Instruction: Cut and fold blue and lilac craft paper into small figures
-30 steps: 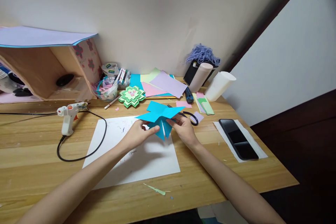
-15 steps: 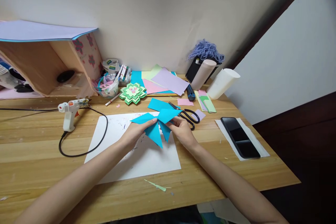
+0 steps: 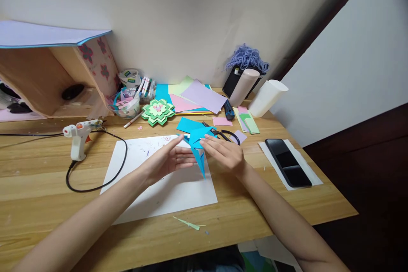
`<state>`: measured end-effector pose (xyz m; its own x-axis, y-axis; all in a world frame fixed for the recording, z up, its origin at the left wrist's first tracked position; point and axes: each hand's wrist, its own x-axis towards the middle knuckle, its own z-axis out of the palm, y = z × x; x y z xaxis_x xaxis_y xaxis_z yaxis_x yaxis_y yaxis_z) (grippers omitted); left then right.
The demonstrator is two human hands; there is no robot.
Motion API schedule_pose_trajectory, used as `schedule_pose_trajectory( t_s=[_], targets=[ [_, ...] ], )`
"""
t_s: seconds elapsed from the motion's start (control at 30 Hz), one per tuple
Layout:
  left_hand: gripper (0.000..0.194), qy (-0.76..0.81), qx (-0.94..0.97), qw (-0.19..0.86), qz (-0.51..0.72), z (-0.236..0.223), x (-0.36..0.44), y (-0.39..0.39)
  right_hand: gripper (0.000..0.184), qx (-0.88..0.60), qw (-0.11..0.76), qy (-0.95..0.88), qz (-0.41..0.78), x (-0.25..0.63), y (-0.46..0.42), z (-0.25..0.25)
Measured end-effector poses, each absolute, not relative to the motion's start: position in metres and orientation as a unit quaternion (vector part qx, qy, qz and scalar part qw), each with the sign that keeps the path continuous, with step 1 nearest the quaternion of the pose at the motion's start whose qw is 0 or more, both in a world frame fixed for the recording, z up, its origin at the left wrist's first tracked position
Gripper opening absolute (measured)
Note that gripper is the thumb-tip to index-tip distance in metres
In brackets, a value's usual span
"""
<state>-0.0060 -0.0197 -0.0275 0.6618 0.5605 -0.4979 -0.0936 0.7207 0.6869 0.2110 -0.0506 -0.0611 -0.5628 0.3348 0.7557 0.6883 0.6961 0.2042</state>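
And here's the blue folded paper, held up over the far right corner of the white sheet, one sharp point hanging down toward that sheet. The right hand has it, fingertips bunched against its right side in what looks like a pinch. Across from it the left hand is loosely spread, thumb up at the paper's left edge, lower fingers out straight beneath; whether it truly grips, I can't tell from here. It looks like a shaping step, flaps being handled in the air rather than pressed on the table. The next move, I'd judge, calls for a light, steady hold on one side while the other hand works a flap, with no crushing of that narrow point. Just beyond, a blue strip lies flat, with the black scissors right by the paper, partly hidden. Over by the table's left edge stands the glue gun, apart from both hands; toward the far edge, the layered green flower.
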Motion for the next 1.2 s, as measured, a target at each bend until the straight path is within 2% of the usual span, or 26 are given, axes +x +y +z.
schedule_pose_trajectory(
  t_s=[0.07, 0.13, 0.47, 0.6, 0.73, 0.87, 0.97, 1.07, 1.13, 1.2],
  targets=[
    [0.027, 0.364, 0.344, 0.837, 0.219, -0.027, -0.004, -0.026, 0.027, -0.281, 0.334, -0.861, -0.260, 0.206, -0.052, -0.059],
    [0.021, 0.374, 0.360, 0.822, 0.233, -0.029, -0.003, -0.030, 0.026, -0.269, 0.322, -0.868, -0.265, 0.202, -0.053, -0.058],
    [0.022, 0.407, 0.396, 0.775, 0.278, -0.044, -0.003, -0.027, 0.027, -0.253, 0.366, -0.865, -0.232, 0.201, -0.057, -0.055],
    [0.025, 0.402, 0.396, 0.779, 0.274, -0.045, -0.001, -0.029, 0.026, -0.239, 0.352, -0.865, -0.267, 0.202, -0.059, -0.053],
    [0.029, 0.399, 0.368, 0.797, 0.266, -0.048, 0.002, -0.030, 0.018, -0.203, 0.328, -0.875, -0.293, 0.201, -0.060, -0.052],
    [0.026, 0.410, 0.360, 0.786, 0.292, -0.049, 0.004, -0.031, 0.019, -0.204, 0.348, -0.875, -0.266, 0.197, -0.060, -0.056],
    [0.034, 0.412, 0.389, 0.758, 0.324, -0.047, 0.003, -0.032, 0.020, -0.281, 0.444, -0.839, -0.141, 0.194, -0.059, -0.060],
    [0.042, 0.426, 0.433, 0.714, 0.348, -0.046, 0.002, -0.032, 0.025, -0.457, 0.562, -0.681, 0.103, 0.190, -0.055, -0.062],
    [0.045, 0.441, 0.458, 0.690, 0.346, -0.047, 0.002, -0.032, 0.031, -0.518, 0.566, -0.564, 0.305, 0.187, -0.051, -0.061],
    [0.047, 0.458, 0.479, 0.670, 0.334, -0.049, 0.002, -0.031, 0.035, -0.523, 0.521, -0.497, 0.457, 0.184, -0.047, -0.061]
  ],
)
